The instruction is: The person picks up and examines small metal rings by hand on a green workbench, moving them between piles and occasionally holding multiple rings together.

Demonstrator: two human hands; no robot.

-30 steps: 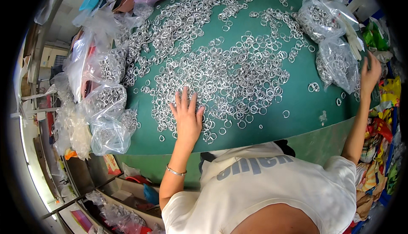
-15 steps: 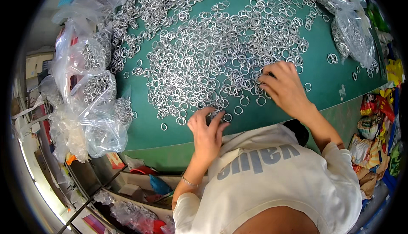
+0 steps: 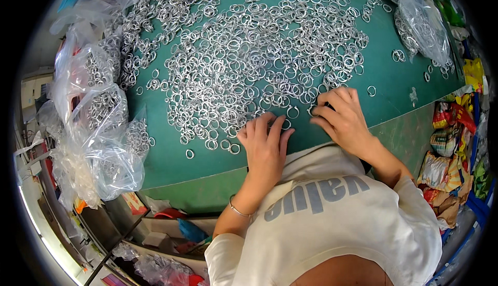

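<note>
A broad, loose heap of silver metal rings (image 3: 233, 73) covers the middle of the green table (image 3: 171, 169). My left hand (image 3: 266, 138) rests at the heap's near edge, fingers bent down and somewhat apart among the rings. Its fingertips touch rings, and a few rings show between them. To the right, my right hand (image 3: 342, 117) is curled, with thumb and fingers drawn together around a single ring (image 3: 312, 110) at the heap's near right edge. Part of that ring is hidden by the fingers.
Clear plastic bags of rings (image 3: 106, 109) stand along the left edge, and another bag (image 3: 423, 31) lies at the far right. Stray rings, such as one ring (image 3: 371, 91), lie right of the heap. Colourful packages (image 3: 441, 172) sit beyond the table's right side.
My left hand has moved right and slightly away from me, over the near rings. My right hand has drawn a little nearer to me, and its fingers have closed in around a ring.
</note>
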